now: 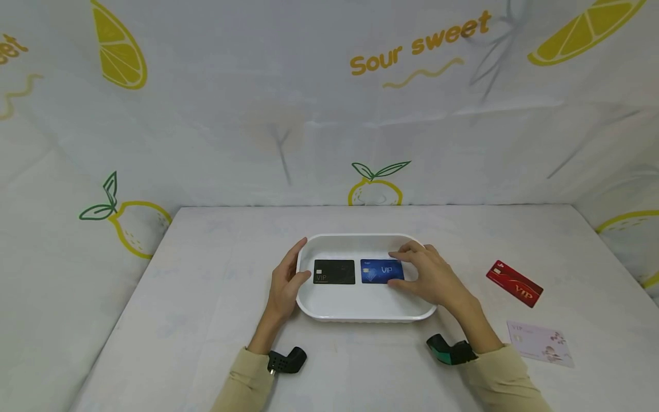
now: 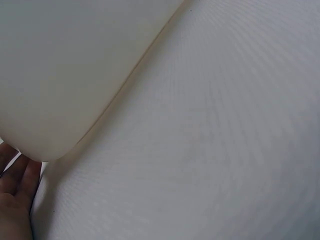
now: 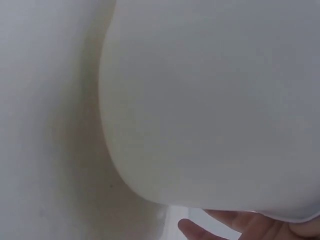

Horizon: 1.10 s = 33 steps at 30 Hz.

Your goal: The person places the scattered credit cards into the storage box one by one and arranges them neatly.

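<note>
A white oval-ended tray [image 1: 365, 306] lies on the table. Its left end is held by my left hand [image 1: 284, 286], thumb over the rim and fingers along the outside. In the left wrist view, fingers [image 2: 22, 180] show beside the tray's corner. Inside the tray a black VIP card [image 1: 334, 272] lies flat on the left, with a blue VIP card [image 1: 378, 271] to its right. My right hand [image 1: 435, 277] reaches over the right rim and pinches the blue card's right part, thumb at the near edge, fingers at the far edge. The tray's wall [image 3: 200, 110] hides the cards in the right wrist view.
A red VIP card [image 1: 515, 284] lies angled on the table, right of the tray. Nearer to me is a pale pink VIP card [image 1: 540, 343], close to my right sleeve [image 1: 501, 377]. A lemon-printed cloth [image 1: 231, 114] hangs behind the table.
</note>
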Motion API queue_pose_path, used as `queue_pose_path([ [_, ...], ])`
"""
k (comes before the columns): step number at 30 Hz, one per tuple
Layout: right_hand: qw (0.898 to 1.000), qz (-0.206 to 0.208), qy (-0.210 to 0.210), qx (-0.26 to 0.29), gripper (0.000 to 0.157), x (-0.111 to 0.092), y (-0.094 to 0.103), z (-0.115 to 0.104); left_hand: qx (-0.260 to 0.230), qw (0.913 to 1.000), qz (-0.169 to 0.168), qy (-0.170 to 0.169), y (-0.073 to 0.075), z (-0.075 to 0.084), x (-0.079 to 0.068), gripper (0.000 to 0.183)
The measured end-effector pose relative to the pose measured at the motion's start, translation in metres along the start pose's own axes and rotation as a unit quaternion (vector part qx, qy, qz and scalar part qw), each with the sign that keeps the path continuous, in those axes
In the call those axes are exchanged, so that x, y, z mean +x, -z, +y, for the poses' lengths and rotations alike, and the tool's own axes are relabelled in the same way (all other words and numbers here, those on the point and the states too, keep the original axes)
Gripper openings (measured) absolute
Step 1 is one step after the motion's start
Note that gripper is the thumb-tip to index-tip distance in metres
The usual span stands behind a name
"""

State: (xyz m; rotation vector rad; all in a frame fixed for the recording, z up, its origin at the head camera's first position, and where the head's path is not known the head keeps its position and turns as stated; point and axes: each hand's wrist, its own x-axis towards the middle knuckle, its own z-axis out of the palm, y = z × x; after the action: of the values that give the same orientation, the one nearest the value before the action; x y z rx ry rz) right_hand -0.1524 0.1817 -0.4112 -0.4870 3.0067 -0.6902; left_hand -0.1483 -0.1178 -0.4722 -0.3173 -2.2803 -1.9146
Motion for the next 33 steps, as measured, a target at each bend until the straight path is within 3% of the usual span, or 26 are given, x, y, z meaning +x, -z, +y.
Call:
queue_pose_path([
  [10,0.998,0.007,-0.008,0.067,0.05,-0.001,-0.004,0.004,-0.005,1.0,0.001,0.003,0.001,0.0,-0.001,0.07],
  [26,0.996,0.011,0.0,0.089,0.047,-0.001,-0.006,0.007,-0.012,0.9999,0.003,0.003,0.002,0.001,-0.001,0.069],
  [33,0.994,0.02,0.028,0.101,0.047,-0.001,-0.006,0.011,-0.016,0.9999,-0.001,0.003,0.001,0.001,0.0,0.069],
])
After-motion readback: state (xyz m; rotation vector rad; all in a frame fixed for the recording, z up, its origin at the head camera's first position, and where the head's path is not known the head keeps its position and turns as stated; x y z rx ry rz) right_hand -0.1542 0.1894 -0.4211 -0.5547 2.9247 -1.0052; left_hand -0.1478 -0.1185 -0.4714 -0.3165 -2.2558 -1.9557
